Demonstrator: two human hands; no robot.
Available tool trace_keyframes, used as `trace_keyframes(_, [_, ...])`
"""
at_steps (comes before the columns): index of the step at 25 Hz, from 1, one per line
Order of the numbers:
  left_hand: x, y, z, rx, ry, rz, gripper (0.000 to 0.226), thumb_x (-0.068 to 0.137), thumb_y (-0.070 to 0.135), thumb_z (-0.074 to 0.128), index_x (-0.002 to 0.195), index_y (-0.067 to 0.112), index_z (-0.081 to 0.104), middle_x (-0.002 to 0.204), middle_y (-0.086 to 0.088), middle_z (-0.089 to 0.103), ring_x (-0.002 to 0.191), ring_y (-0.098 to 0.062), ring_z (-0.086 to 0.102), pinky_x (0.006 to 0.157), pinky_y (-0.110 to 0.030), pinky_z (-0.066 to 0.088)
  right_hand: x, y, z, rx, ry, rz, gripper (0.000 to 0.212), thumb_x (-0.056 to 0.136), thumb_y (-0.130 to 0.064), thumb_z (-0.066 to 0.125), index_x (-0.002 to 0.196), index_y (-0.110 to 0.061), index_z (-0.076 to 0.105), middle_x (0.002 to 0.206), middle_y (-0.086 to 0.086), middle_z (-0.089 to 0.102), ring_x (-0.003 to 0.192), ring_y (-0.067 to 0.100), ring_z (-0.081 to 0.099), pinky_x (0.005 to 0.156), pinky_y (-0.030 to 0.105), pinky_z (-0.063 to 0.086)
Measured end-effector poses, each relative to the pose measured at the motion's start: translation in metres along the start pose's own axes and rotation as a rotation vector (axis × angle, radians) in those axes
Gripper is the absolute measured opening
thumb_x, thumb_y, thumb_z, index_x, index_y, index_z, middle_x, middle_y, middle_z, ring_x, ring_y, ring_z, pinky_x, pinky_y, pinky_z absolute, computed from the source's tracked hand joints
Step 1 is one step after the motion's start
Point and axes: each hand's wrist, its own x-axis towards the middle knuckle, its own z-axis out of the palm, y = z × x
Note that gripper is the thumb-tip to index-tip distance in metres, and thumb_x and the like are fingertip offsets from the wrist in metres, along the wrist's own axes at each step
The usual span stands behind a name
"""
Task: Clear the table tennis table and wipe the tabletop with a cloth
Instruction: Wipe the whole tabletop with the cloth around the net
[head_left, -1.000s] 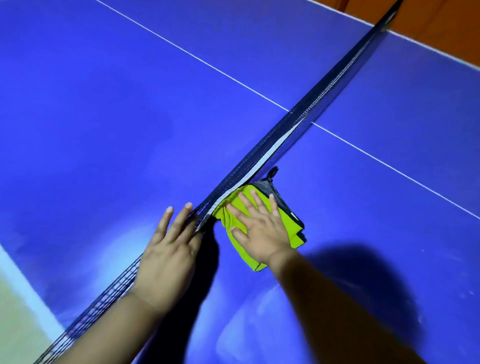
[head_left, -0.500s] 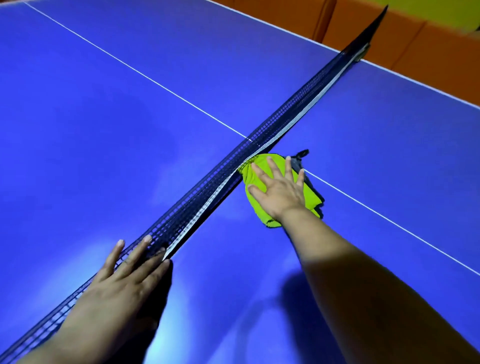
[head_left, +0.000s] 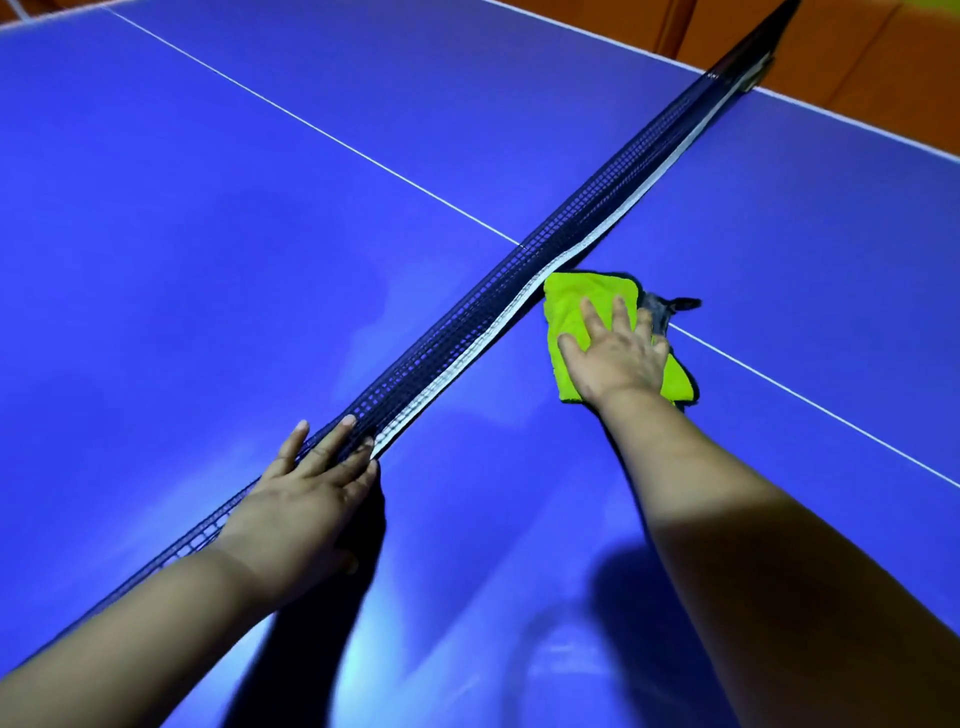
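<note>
A folded lime-green cloth (head_left: 576, 301) with a grey underside lies on the blue tabletop (head_left: 208, 260), right beside the net on its right side, near the white centre line. My right hand (head_left: 615, 353) presses flat on the cloth with its fingers spread and straight. The dark net (head_left: 519, 291) with a white top band runs diagonally from lower left to upper right and leans over to the left. My left hand (head_left: 306, 499) rests with straight fingers on the net's near part, pushing it over.
The white centre line (head_left: 322, 132) crosses the table from upper left to lower right. An orange floor or wall (head_left: 857, 57) shows beyond the table's far edge at the top right. The net post (head_left: 748, 67) sits at the far edge.
My right hand has slid the cloth further along the net to the centre line. My left hand stays flat on the net's near part.
</note>
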Motion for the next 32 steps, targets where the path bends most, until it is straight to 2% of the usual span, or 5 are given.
trace_keyframes(5, [0.002, 0.006, -0.011, -0.016, -0.079, -0.099, 0.090, 0.080, 0.052, 0.059, 0.150, 0.018, 0.013, 0.158, 0.004, 0.006, 0.142, -0.024, -0.019, 0.111, -0.049, -0.013, -0.107, -0.023, 0.013, 0.012, -0.031, 0.001, 0.062, 0.094, -0.058, 0.028, 0.152, -0.041, 0.011, 0.162, -0.001, 0.004, 0.147, 0.029, 0.000, 0.114, 0.048, 0.010])
trace_keyframes(13, [-0.114, 0.013, 0.007, -0.060, 0.309, 0.081, 0.040, 0.067, 0.016, 0.073, 0.107, 0.010, 0.070, 0.114, -0.009, 0.067, 0.128, -0.036, 0.044, 0.112, -0.054, 0.017, -0.318, -0.061, 0.040, -0.018, -0.037, -0.133, 0.067, 0.084, -0.054, 0.028, 0.149, -0.041, 0.024, 0.160, 0.001, 0.018, 0.146, 0.031, 0.014, 0.112, 0.051, 0.019])
trace_keyframes(17, [-0.206, 0.013, 0.032, -0.106, 0.340, -0.007, 0.042, 0.076, 0.012, 0.042, 0.106, 0.009, 0.070, 0.115, -0.010, 0.067, 0.129, -0.034, 0.044, 0.113, -0.044, 0.004, -0.410, -0.106, 0.056, -0.027, -0.004, -0.197, 0.063, 0.078, -0.051, 0.039, 0.139, -0.036, 0.049, 0.147, 0.006, 0.044, 0.132, 0.037, 0.043, 0.100, 0.055, 0.039])
trace_keyframes(24, [-0.315, 0.021, 0.035, -0.297, 0.269, -0.230, 0.049, 0.077, 0.013, 0.030, 0.104, 0.007, 0.070, 0.113, -0.011, 0.067, 0.127, -0.034, 0.046, 0.112, -0.036, 0.003, -0.534, -0.166, 0.074, -0.001, -0.062, -0.427, 0.061, 0.081, -0.049, 0.044, 0.142, -0.041, 0.040, 0.153, 0.003, 0.036, 0.140, 0.033, 0.033, 0.105, 0.050, 0.025])
trace_keyframes(32, [-0.325, 0.071, 0.026, -0.320, 0.196, -0.131, 0.045, 0.066, 0.019, 0.038, 0.092, 0.009, 0.074, 0.101, -0.008, 0.071, 0.115, -0.035, 0.057, 0.106, -0.043, 0.021, -0.613, -0.078, 0.064, -0.010, -0.107, -0.284, 0.062, 0.075, -0.036, 0.046, 0.137, -0.033, 0.051, 0.148, 0.001, 0.044, 0.132, 0.028, 0.042, 0.096, 0.044, 0.039])
